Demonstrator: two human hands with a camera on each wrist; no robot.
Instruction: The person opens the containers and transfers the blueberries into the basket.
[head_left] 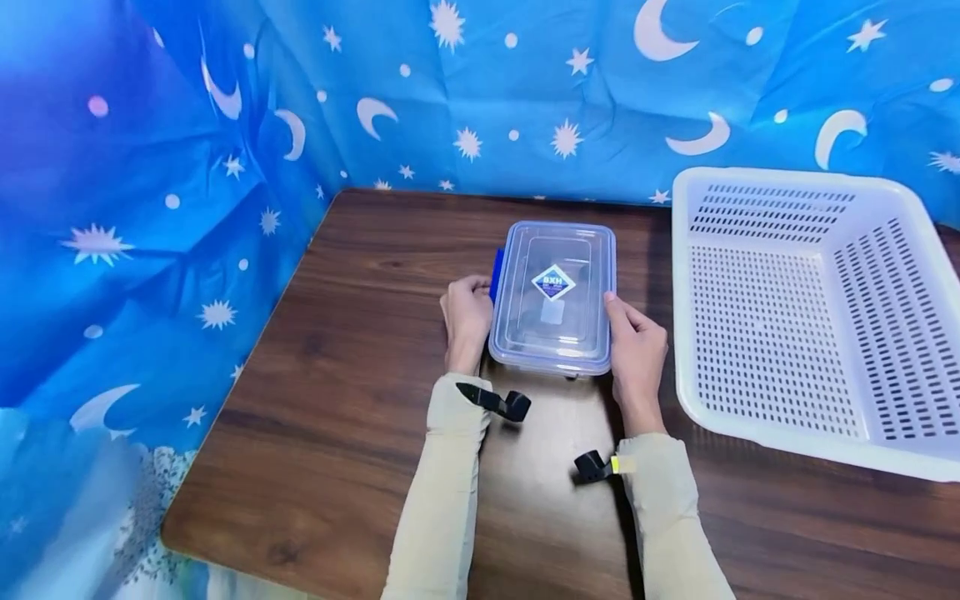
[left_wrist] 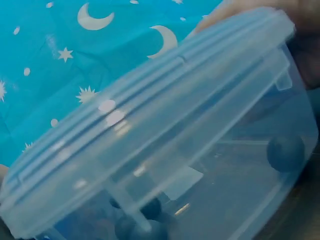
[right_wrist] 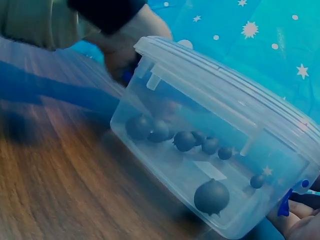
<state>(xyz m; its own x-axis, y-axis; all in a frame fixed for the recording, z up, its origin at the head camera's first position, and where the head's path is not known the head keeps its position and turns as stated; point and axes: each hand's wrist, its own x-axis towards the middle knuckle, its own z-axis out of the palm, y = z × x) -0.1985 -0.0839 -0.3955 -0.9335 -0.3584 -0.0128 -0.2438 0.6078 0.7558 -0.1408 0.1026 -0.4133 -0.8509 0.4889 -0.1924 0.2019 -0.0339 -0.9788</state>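
A clear plastic food container [head_left: 525, 333] with a lid and a diamond-shaped sticker [head_left: 553, 282] stands between both hands. My left hand [head_left: 467, 317] holds its left side with curled fingers, beside a blue latch [head_left: 497, 271]. On the other side, my right hand [head_left: 639, 346] grips the container, its thumb at the lid's edge. Another blue latch [right_wrist: 285, 204] shows by the right fingers in the right wrist view. Through the clear wall, several dark round balls [right_wrist: 212, 197] of different sizes lie on the container's floor. The left fingertips are mostly hidden in the head view.
A large white perforated basket [head_left: 684, 333] stands on the right of the brown wooden table [head_left: 330, 400]. Blue cloth [head_left: 517, 75] with moons and stars hangs behind and left of the table. Each sleeve carries a black wrist camera [head_left: 516, 406].
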